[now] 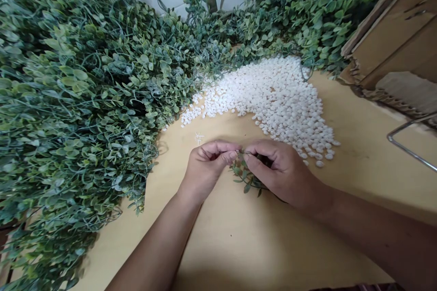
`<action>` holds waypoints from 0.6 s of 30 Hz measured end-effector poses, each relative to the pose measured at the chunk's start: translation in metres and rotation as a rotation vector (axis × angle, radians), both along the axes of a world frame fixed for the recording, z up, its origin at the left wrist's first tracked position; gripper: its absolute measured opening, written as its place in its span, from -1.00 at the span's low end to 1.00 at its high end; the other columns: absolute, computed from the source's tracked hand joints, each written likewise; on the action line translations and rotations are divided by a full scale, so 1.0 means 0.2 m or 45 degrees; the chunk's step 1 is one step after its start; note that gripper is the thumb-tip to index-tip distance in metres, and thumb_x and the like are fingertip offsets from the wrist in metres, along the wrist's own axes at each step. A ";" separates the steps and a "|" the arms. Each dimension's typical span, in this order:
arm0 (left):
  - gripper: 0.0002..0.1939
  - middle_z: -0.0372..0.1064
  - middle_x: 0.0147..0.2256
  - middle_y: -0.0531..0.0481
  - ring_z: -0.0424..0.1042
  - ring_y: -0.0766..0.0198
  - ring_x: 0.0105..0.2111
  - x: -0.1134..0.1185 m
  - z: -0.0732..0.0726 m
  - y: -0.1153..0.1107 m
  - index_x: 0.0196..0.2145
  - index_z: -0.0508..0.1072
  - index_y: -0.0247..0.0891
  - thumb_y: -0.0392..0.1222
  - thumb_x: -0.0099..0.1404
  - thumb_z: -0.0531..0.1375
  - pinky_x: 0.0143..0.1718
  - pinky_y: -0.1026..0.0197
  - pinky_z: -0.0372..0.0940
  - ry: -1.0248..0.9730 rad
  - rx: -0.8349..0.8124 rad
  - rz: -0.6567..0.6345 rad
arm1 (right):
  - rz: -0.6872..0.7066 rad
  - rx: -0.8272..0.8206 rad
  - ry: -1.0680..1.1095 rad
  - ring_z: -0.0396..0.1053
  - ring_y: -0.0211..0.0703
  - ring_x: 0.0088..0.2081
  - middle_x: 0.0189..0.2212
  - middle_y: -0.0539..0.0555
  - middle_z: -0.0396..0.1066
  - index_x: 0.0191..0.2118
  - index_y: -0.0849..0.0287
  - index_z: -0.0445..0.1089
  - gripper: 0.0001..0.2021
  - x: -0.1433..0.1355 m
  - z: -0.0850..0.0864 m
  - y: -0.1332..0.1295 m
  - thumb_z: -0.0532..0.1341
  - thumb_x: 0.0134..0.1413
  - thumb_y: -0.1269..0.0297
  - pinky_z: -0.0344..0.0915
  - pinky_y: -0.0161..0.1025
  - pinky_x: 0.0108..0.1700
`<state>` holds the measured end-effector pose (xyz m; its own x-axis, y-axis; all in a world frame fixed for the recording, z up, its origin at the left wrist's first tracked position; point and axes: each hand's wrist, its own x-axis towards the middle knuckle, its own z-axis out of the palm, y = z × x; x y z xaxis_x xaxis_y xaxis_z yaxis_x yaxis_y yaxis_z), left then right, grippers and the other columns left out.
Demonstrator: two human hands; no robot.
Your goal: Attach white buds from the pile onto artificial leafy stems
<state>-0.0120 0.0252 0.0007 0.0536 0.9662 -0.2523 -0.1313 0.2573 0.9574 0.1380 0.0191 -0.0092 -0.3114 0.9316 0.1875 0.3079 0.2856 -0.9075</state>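
My right hand (282,166) is closed, pinching the stem of an artificial leafy sprig (248,177) between thumb and forefinger. The sprig's small green leaves hang below the fingers, and part of it is hidden behind the hand. My left hand (211,161) meets it fingertip to fingertip. Its thumb and forefinger are pressed together at the end of the stem, and whatever lies between them is too small to name. Just beyond both hands spreads a heap of small white bead-like pieces (273,93).
A large pile of artificial greenery (85,100) covers the left side, with more foliage (300,13) along the back. A torn cardboard box (403,32) and a bent metal rod (414,150) are at the right. Tiny white bits (198,137) lie on the tan tabletop (232,254).
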 end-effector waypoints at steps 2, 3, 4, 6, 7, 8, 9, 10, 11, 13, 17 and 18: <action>-0.84 0.45 -0.59 0.06 0.33 0.45 -0.56 0.00 0.00 0.00 -0.57 0.56 -0.29 -0.21 -0.17 0.41 -0.43 0.37 0.29 -0.002 0.002 -0.018 | -0.003 0.009 -0.005 0.08 -0.36 -0.58 -0.67 -0.08 0.10 -0.62 0.20 0.19 -0.75 0.00 0.00 0.00 0.05 0.06 0.41 0.04 -0.36 -0.51; -0.85 0.45 -0.58 0.05 0.34 0.44 -0.55 0.00 0.00 0.00 -0.57 0.56 -0.29 -0.22 -0.16 0.41 -0.43 0.37 0.30 0.002 0.003 -0.021 | -0.003 0.017 -0.004 0.07 -0.36 -0.58 -0.67 -0.09 0.08 -0.62 0.19 0.17 -0.75 0.00 0.00 0.00 0.05 0.06 0.41 0.04 -0.36 -0.52; -0.85 0.45 -0.58 0.05 0.34 0.43 -0.55 0.01 0.00 0.00 -0.57 0.56 -0.29 -0.22 -0.16 0.41 -0.42 0.36 0.30 0.007 0.005 -0.020 | -0.002 0.023 -0.001 0.07 -0.36 -0.58 -0.67 -0.09 0.08 -0.62 0.19 0.17 -0.75 0.00 0.00 0.00 0.05 0.06 0.41 0.03 -0.36 -0.52; -0.85 0.46 -0.57 0.05 0.34 0.42 -0.55 0.01 0.00 0.00 -0.56 0.56 -0.29 -0.22 -0.16 0.41 -0.42 0.34 0.31 0.022 0.011 -0.015 | 0.009 0.023 0.008 0.08 -0.36 -0.57 -0.66 -0.09 0.10 -0.61 0.19 0.17 -0.75 0.00 0.00 0.00 0.05 0.07 0.42 0.04 -0.36 -0.51; -0.84 0.46 -0.57 0.05 0.34 0.42 -0.55 0.01 0.00 0.00 -0.56 0.56 -0.28 -0.22 -0.17 0.41 -0.42 0.34 0.31 0.029 0.013 -0.014 | 0.016 0.017 0.013 0.09 -0.36 -0.57 -0.66 -0.08 0.10 -0.60 0.19 0.18 -0.76 0.00 0.00 0.01 0.05 0.07 0.41 0.04 -0.36 -0.51; -0.83 0.46 -0.57 0.05 0.34 0.42 -0.55 0.01 0.00 0.01 -0.55 0.56 -0.28 -0.21 -0.17 0.42 -0.43 0.34 0.31 0.033 0.014 -0.014 | 0.024 0.005 0.021 0.10 -0.35 -0.56 -0.65 -0.08 0.12 -0.59 0.19 0.20 -0.76 0.00 0.00 0.01 0.05 0.08 0.40 0.06 -0.36 -0.50; -0.81 0.46 -0.56 0.04 0.34 0.41 -0.56 0.01 0.00 0.01 -0.53 0.56 -0.28 -0.19 -0.17 0.42 -0.44 0.33 0.31 0.036 0.010 -0.014 | 0.034 -0.010 0.034 0.13 -0.34 -0.54 -0.63 -0.07 0.15 -0.57 0.19 0.22 -0.77 0.00 0.00 0.01 0.05 0.10 0.39 0.08 -0.35 -0.49; -0.79 0.46 -0.55 0.04 0.34 0.41 -0.57 0.00 0.00 0.01 -0.50 0.57 -0.27 -0.17 -0.16 0.41 -0.45 0.33 0.32 0.041 0.007 -0.014 | 0.044 -0.029 0.047 0.16 -0.32 -0.52 -0.61 -0.05 0.19 -0.54 0.19 0.23 -0.78 0.00 0.00 0.01 0.05 0.11 0.38 0.11 -0.35 -0.46; -0.76 0.47 -0.53 0.02 0.35 0.40 -0.56 -0.01 0.00 0.01 -0.45 0.58 -0.26 -0.14 -0.15 0.40 -0.44 0.32 0.33 0.054 0.009 -0.009 | 0.046 -0.047 0.061 0.19 -0.30 -0.49 -0.59 -0.03 0.22 -0.53 0.19 0.24 -0.79 0.00 0.00 0.01 0.04 0.12 0.36 0.14 -0.33 -0.43; -0.71 0.50 -0.43 -0.02 0.40 0.35 -0.48 -0.04 0.01 0.01 -0.35 0.58 -0.24 -0.09 -0.08 0.37 -0.39 0.30 0.34 0.115 0.048 0.016 | 0.023 -0.078 0.089 0.22 -0.26 -0.45 -0.54 0.00 0.27 -0.51 0.18 0.21 -0.79 0.01 0.00 0.02 0.04 0.14 0.33 0.17 -0.30 -0.39; -0.77 0.49 -0.32 -0.07 0.42 0.28 -0.32 -0.12 0.04 0.01 -0.36 0.59 -0.23 -0.15 -0.04 0.35 -0.26 0.30 0.32 0.337 0.166 -0.069 | -0.075 -0.167 0.211 0.18 -0.27 -0.46 -0.54 -0.01 0.21 -0.51 0.16 0.15 -0.78 0.01 0.00 0.03 0.03 0.15 0.29 0.16 -0.31 -0.40; -0.78 0.48 -0.34 -0.07 0.41 0.29 -0.34 -0.13 0.04 0.01 -0.37 0.59 -0.23 -0.18 -0.05 0.36 -0.27 0.30 0.32 0.378 0.180 -0.132 | -0.093 -0.182 0.249 0.16 -0.28 -0.47 -0.55 -0.02 0.19 -0.51 0.16 0.15 -0.78 0.01 0.00 0.03 0.03 0.15 0.29 0.15 -0.32 -0.41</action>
<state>-0.0371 0.0282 0.0094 0.0976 0.9860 -0.1353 0.1779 0.1165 0.9771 0.1401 0.0246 -0.0096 -0.2130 0.9717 0.1021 0.1379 0.1333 -0.9814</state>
